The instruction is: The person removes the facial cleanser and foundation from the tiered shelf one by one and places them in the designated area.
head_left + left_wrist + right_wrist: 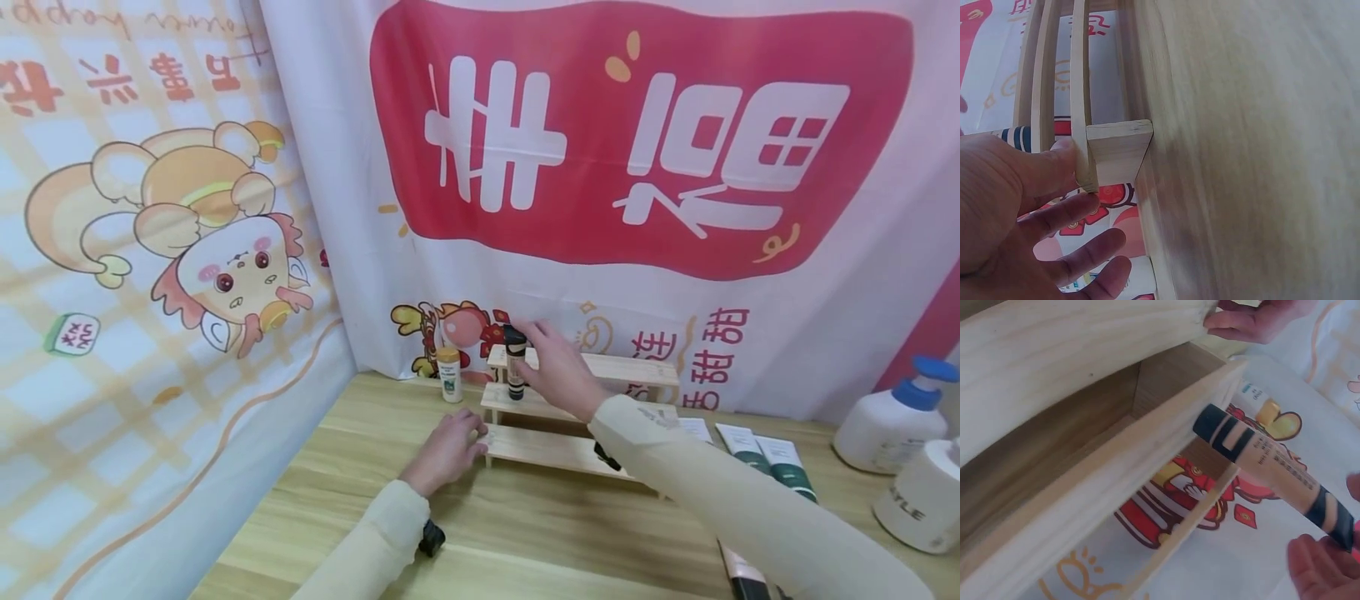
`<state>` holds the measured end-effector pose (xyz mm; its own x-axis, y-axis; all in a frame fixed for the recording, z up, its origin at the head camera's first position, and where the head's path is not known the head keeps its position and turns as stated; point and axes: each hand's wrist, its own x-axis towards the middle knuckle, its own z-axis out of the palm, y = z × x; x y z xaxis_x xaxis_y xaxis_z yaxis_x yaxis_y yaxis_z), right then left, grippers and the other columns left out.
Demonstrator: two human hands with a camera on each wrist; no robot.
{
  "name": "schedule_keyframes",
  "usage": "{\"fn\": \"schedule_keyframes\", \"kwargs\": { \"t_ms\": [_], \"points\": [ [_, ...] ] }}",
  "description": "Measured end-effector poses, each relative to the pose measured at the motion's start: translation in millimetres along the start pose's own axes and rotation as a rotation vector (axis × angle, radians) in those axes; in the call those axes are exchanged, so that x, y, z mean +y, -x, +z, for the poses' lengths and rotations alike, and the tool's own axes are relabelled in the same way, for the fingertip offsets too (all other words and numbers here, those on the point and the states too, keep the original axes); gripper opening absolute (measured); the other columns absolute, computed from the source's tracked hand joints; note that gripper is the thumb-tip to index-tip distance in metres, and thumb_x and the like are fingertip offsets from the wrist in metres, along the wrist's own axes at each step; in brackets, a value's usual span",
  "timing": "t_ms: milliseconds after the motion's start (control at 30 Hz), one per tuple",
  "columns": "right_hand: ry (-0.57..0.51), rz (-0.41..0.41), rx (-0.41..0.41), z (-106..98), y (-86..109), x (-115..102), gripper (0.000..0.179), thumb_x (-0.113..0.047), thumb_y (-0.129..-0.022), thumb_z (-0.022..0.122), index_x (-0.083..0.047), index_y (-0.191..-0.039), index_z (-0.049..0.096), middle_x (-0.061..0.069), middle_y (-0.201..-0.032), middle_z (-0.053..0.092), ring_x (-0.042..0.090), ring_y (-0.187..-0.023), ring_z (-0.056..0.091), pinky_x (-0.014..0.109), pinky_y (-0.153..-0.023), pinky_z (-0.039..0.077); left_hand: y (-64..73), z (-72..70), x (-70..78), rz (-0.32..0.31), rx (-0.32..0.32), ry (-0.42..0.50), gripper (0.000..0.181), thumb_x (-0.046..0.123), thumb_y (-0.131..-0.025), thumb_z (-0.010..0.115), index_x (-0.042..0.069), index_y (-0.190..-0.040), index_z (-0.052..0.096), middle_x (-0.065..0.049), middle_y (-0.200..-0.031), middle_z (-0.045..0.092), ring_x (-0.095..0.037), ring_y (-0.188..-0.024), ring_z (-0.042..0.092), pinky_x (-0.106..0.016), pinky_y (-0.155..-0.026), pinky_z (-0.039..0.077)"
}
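Observation:
A three-tier wooden shelf rack (551, 448) stands on the table against the curtain. At its left end my left hand (448, 450) pinches the lowest board between thumb and index finger, the other fingers spread loosely, as the left wrist view shows. My right hand (558, 367) holds a beige and black tube (516, 371) by its black upper end. Upright, the tube has its lower end at the middle board; in the right wrist view its black cap (1210, 422) is by that board's edge. Left of the rack stands a small white bottle (452, 382) with a yellow cap.
Several white and green tubes (785, 462) lie right of the rack, partly behind my right sleeve. A white pump bottle (892, 429) and a white canister (922, 500) stand at the far right. Another black-ended tube (742, 575) lies near the front. Printed curtains (480, 275) enclose the back and left.

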<state>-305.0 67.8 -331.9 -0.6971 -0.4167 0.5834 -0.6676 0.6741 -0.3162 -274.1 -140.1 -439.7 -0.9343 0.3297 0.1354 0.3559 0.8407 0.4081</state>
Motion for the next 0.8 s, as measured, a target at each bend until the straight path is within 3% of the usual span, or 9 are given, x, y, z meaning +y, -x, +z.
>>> {"fn": "schedule_keyframes", "kwargs": {
  "t_ms": [233,400,533,800],
  "points": [
    [-0.119,-0.049,0.145,23.4,-3.2,9.7,0.038,-0.008,-0.087,0.068,-0.011,-0.122,0.055,0.006,-0.11,0.061,0.017,-0.089,0.063,0.032,-0.074,0.053,-0.9,2.6,-1.9,-0.019,-0.003,0.001,0.025,0.02,-0.088,0.068,0.01,-0.11,0.063,-0.003,-0.114,0.056,-0.025,-0.103,0.051,-0.04,-0.09,0.045],
    [-0.154,-0.065,0.184,19.6,3.4,19.6,0.033,-0.004,-0.089,0.065,-0.009,-0.12,0.056,0.006,-0.107,0.063,0.014,-0.083,0.06,0.03,-0.069,0.053,-2.1,4.7,1.0,-0.018,-0.019,0.01,0.027,0.021,-0.088,0.068,0.01,-0.111,0.063,-0.003,-0.115,0.055,-0.026,-0.105,0.05,-0.041,-0.092,0.044],
    [-0.178,-0.066,0.193,-0.9,11.3,30.0,0.036,-0.004,-0.088,0.065,-0.011,-0.123,0.056,0.009,-0.102,0.064,0.016,-0.08,0.061,0.032,-0.068,0.053,-3.0,7.9,-0.4,0.003,-0.01,0.006,0.027,0.021,-0.087,0.068,0.009,-0.112,0.063,-0.003,-0.115,0.056,-0.026,-0.104,0.05,-0.041,-0.091,0.044],
    [-0.089,-0.055,0.262,-67.4,36.2,55.2,0.043,-0.004,-0.086,0.067,-0.013,-0.127,0.056,0.004,-0.094,0.065,0.013,-0.074,0.057,0.03,-0.062,0.05,-1.8,6.2,-4.3,0.012,0.012,-0.018,0.026,0.021,-0.088,0.068,0.01,-0.11,0.063,-0.003,-0.113,0.055,-0.026,-0.102,0.051,-0.041,-0.089,0.045]
  ]
}}
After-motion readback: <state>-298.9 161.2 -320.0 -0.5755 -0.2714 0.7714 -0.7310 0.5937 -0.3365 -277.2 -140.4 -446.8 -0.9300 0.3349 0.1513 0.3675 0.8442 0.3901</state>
